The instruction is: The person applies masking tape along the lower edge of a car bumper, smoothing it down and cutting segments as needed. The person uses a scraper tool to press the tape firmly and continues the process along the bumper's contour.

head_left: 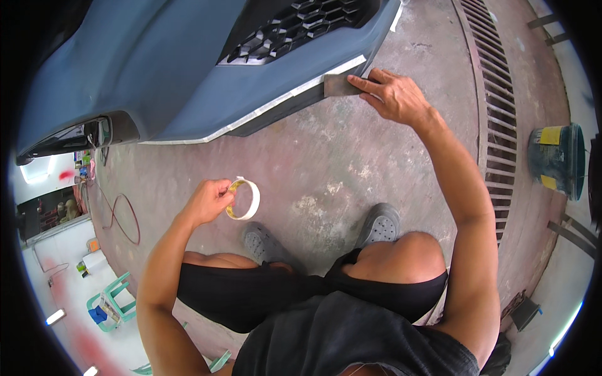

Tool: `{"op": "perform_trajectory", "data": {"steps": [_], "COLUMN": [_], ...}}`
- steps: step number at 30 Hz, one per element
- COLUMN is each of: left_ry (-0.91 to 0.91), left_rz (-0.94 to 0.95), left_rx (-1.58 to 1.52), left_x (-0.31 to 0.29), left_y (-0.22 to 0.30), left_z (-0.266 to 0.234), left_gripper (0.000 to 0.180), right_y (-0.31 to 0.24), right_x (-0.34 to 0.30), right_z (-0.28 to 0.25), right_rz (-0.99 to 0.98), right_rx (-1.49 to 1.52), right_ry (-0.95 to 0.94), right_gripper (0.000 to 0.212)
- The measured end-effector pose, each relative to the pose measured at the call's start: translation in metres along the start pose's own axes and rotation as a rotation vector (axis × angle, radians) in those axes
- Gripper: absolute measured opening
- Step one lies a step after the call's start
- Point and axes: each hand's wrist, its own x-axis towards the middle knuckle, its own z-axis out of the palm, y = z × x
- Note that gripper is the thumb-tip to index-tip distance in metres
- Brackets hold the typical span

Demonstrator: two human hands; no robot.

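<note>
My left hand [210,202] is closed on a roll of white masking tape [254,200], held in the air over the floor. My right hand [397,97] grips a flat, dark grey rectangular piece [340,86], perhaps a scraper or sanding pad. Its far end touches the lower edge of a blue-grey car bumper [188,100]. A strip of white tape [276,108] runs along that edge, from the left corner up toward the right. Below the tape shows a dark lower trim [269,121]. A black honeycomb grille [295,28] sits in the bumper above.
Concrete floor [326,169] lies under my grey clogs [381,224]. A metal drain grate [495,113] runs along the right, with a dark bucket [555,156] beyond it. At the left are a red hose [135,219] and a green stool [119,297].
</note>
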Motion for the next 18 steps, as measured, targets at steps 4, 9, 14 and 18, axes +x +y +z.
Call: {"op": "perform_trajectory", "data": {"steps": [4, 9, 14, 18], "left_ry": [-0.015, -0.002, 0.019, 0.006], "left_rz": [-0.007, -0.084, -0.085, -0.147], "left_rx": [-0.065, -0.072, -0.088, -0.048], "left_x": [0.0, 0.001, -0.005, -0.016], "left_y": [-0.003, -0.009, -0.01, -0.021], "left_z": [-0.001, -0.008, -0.006, -0.008], "left_gripper": [0.018, 0.015, 0.015, 0.015], "right_y": [0.001, 0.01, 0.032, 0.044], "right_x": [0.002, 0.006, 0.012, 0.023], "right_z": [-0.003, -0.016, -0.013, -0.019], "right_rz": [0.028, 0.13, 0.009, -0.031], "right_rx": [0.002, 0.047, -0.008, 0.026], "right_ry": [-0.004, -0.108, -0.11, -0.151], "right_gripper": [0.04, 0.042, 0.041, 0.039]}}
